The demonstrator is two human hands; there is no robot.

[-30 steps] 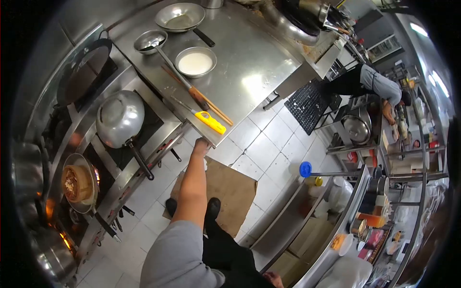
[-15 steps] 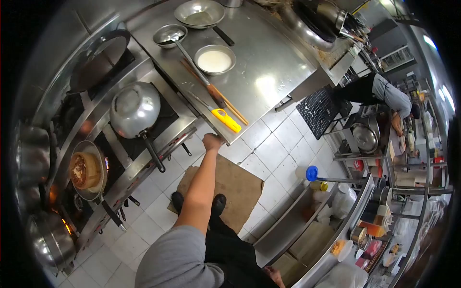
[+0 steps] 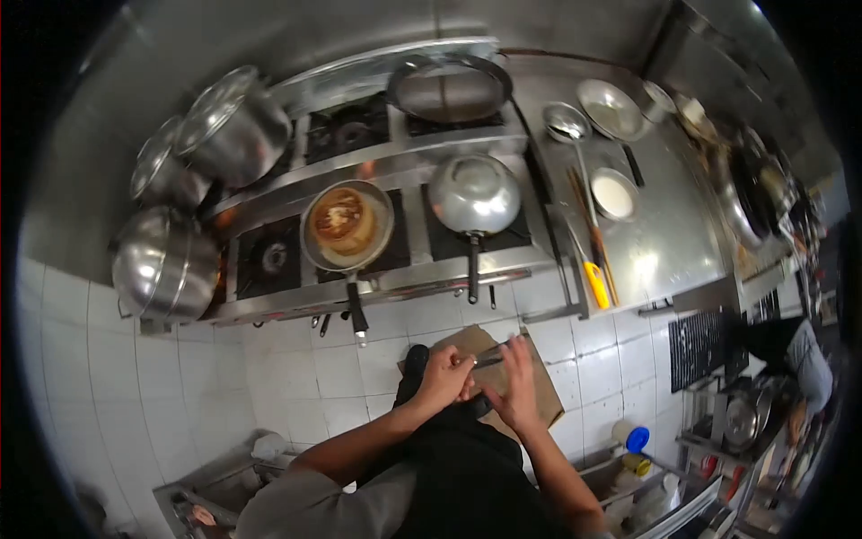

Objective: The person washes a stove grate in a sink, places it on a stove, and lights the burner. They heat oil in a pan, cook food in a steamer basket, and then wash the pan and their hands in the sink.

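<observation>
Kitchen, steel & white tile. Stove ahead: front pan w/ round food, browned on top, pale side; upturned pan on next burner, blk handle toward person. Lg. pots at L end. Steel ctr to R: bowl of white liquid, ladle, yellow lighter nr front edge, pan w/ blk handle toward back. Floor tiled; cardboard underfoot, blk shoe at its L edge. Blk mat farther R, another person's grey sleeve beyond. Tub w/ blue lid low R.

Grip: L hand closed on one end of thin tool, dark/metallic; type unclear, too small & blurred. Tool sits between hands, over cardboard, in front of stove, pointing toward R hand. R hand open, fingers up & apart, just beside tool's far end; can't tell if touching. Hands close together, well apart from pans & ctr.
</observation>
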